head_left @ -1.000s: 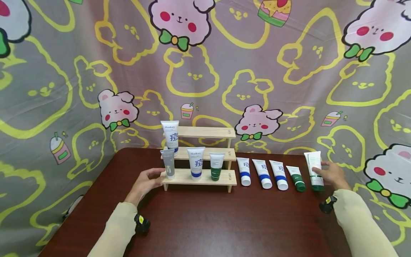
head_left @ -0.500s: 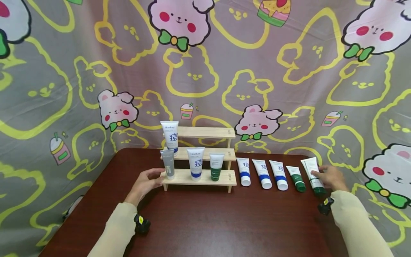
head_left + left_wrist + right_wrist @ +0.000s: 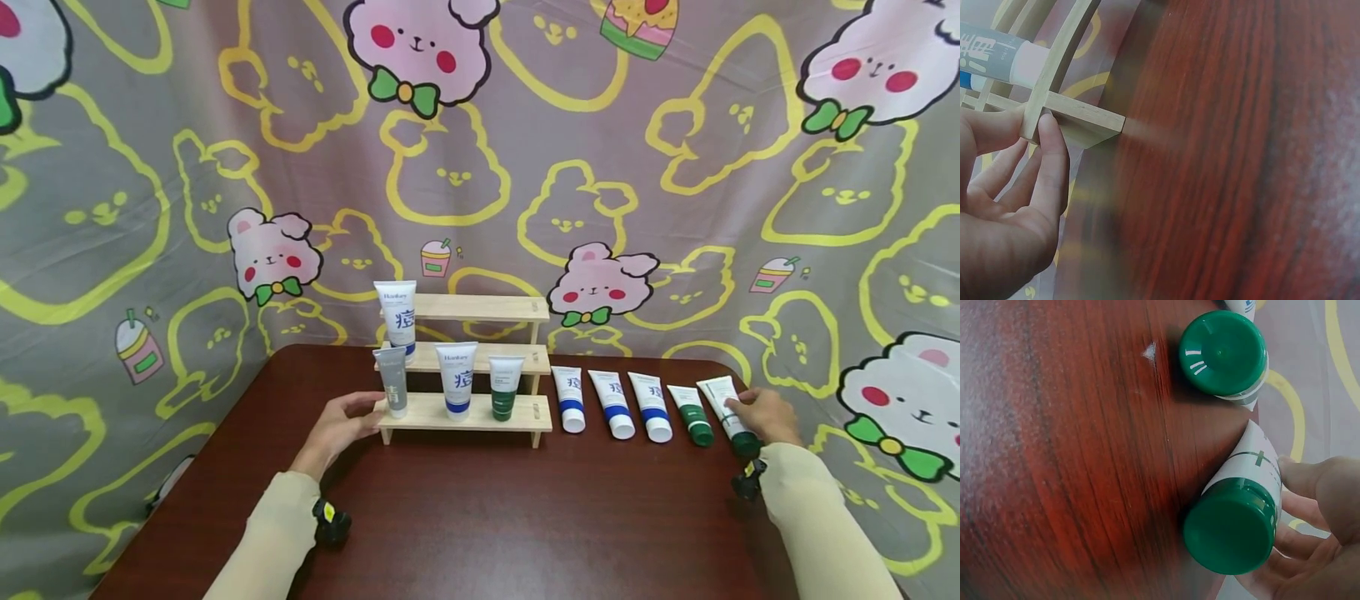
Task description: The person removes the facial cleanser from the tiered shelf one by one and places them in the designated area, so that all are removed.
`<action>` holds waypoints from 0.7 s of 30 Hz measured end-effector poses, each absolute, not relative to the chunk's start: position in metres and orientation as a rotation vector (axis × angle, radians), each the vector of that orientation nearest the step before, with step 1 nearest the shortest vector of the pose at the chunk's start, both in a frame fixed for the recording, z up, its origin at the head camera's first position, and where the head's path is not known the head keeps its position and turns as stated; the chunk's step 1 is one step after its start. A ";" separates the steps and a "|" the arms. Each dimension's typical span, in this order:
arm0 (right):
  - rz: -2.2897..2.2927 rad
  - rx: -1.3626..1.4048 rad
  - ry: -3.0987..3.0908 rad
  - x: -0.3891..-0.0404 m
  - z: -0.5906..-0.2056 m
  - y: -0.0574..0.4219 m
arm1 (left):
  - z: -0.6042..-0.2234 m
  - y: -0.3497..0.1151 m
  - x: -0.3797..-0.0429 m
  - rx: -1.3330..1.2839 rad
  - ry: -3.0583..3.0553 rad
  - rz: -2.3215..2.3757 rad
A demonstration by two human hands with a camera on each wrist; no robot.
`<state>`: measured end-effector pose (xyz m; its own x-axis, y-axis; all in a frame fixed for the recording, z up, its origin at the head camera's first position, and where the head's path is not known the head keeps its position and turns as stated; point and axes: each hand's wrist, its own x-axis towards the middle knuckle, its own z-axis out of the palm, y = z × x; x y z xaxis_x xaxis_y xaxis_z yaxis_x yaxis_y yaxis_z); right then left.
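At the left end of the wooden tiered display rack (image 3: 480, 423), my left hand (image 3: 336, 432) pinches the lowest board between thumb and fingers, as the left wrist view shows. A grey squeeze tube (image 3: 392, 379) stands on that board just beside it. My right hand (image 3: 771, 417) holds a white squeeze tube with a dark green cap (image 3: 722, 398) at the right end of a row, thumb on top and fingers along its side. In the right wrist view its green cap (image 3: 1230, 528) faces the camera, and the tube lies on or very near the table; I cannot tell which.
Also on the rack stand two white-and-blue tubes (image 3: 457, 379) (image 3: 397, 312) and a white-and-green tube (image 3: 504, 387). Right of it lie three white-and-blue tubes (image 3: 615, 404) and a smaller green-capped tube (image 3: 692, 414). A patterned curtain (image 3: 480, 192) hangs behind the table (image 3: 480, 517).
My right hand has lowered the white tube and shifted it left, and the tube has gone from nearly upright to tilted, in line with the row. My left hand has stayed on the rack.
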<state>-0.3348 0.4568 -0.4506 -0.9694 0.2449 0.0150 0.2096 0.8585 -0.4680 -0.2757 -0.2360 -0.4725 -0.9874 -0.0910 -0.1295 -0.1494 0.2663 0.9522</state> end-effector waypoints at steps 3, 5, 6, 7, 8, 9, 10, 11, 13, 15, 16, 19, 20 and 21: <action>0.708 -0.400 -2.960 -0.336 -0.451 0.454 | -0.472 -0.236 -0.276 -0.235 2.459 1.865; 0.712 -0.439 -2.961 -0.338 -0.452 0.453 | -0.472 -0.236 -0.276 -0.237 2.456 1.870; 0.714 -0.459 -2.960 -0.339 -0.452 0.453 | -0.473 -0.236 -0.276 -0.237 2.454 1.872; 0.715 -0.479 -2.959 -0.339 -0.452 0.453 | -0.473 -0.236 -0.276 -0.238 2.451 1.875; 0.717 -0.498 -2.957 -0.340 -0.453 0.452 | -0.473 -0.236 -0.276 -0.236 2.453 1.872; 0.719 -0.517 -2.956 -0.339 -0.453 0.452 | -0.472 -0.236 -0.275 -0.235 2.453 1.872; 0.719 -0.530 -2.954 -0.339 -0.453 0.451 | -0.472 -0.236 -0.275 -0.233 2.455 1.869; 0.719 -0.540 -2.952 -0.339 -0.453 0.451 | -0.472 -0.236 -0.275 -0.233 2.457 1.866; 0.719 -0.552 -2.950 -0.339 -0.453 0.450 | -0.472 -0.236 -0.275 -0.230 2.459 1.864; 0.712 -0.554 -2.944 -0.338 -0.451 0.450 | -0.472 -0.236 -0.275 -0.229 2.458 1.867; 0.706 -0.549 -2.943 -0.338 -0.451 0.450 | -0.472 -0.236 -0.275 -0.229 2.458 1.867; 0.709 -0.550 -2.939 -0.337 -0.451 0.449 | -0.473 -0.237 -0.276 -0.222 2.455 1.877; 0.711 -0.551 -2.937 -0.337 -0.451 0.449 | -0.473 -0.237 -0.277 -0.218 2.452 1.882; 0.713 -0.549 -2.937 -0.336 -0.451 0.449 | -0.474 -0.237 -0.277 -0.213 2.450 1.886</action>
<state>-0.3360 0.4487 -0.4511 -0.9336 0.3578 -0.0160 0.3254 0.8285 -0.4557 -0.2773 -0.2370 -0.4737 -0.9897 -0.0827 -0.1168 -0.1341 0.2501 0.9589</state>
